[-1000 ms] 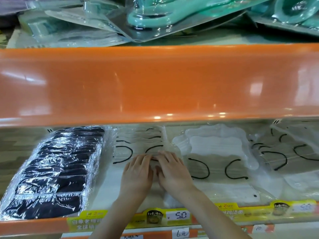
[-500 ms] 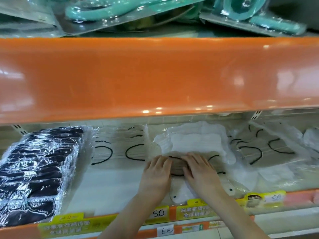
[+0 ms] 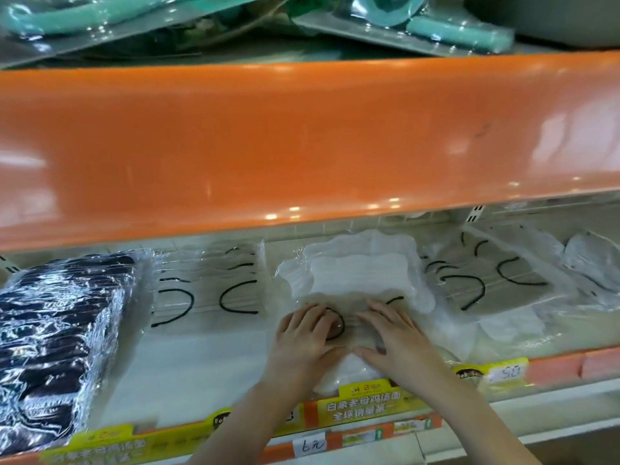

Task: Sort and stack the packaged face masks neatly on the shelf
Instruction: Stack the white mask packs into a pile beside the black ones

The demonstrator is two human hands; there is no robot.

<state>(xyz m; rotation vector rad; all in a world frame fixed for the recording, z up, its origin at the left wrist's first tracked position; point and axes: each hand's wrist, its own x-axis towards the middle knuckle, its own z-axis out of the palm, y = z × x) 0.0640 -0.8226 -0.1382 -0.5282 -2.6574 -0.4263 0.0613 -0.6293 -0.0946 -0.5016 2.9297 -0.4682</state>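
Observation:
Both hands lie flat, side by side, on a clear-wrapped mask pack with black ear loops in the middle of the lower shelf. My left hand and my right hand press down on it with straight fingers. Under and behind it sits a wavy-edged white mask pack. A pile of black masks in shiny wrap fills the shelf's left end. A neat stack of clear packs with black loops stands beside it. More loose packs lie skewed on the right.
The orange front of the upper shelf hangs low over the working space. Teal items in blister packs lie on that upper shelf. Yellow price labels run along the lower shelf's front rail. Bare white shelf floor shows left of my hands.
The view has shifted right, so the shelf contents slid left in frame. My hands moved off the left stack onto the middle pack and have spread slightly apart.

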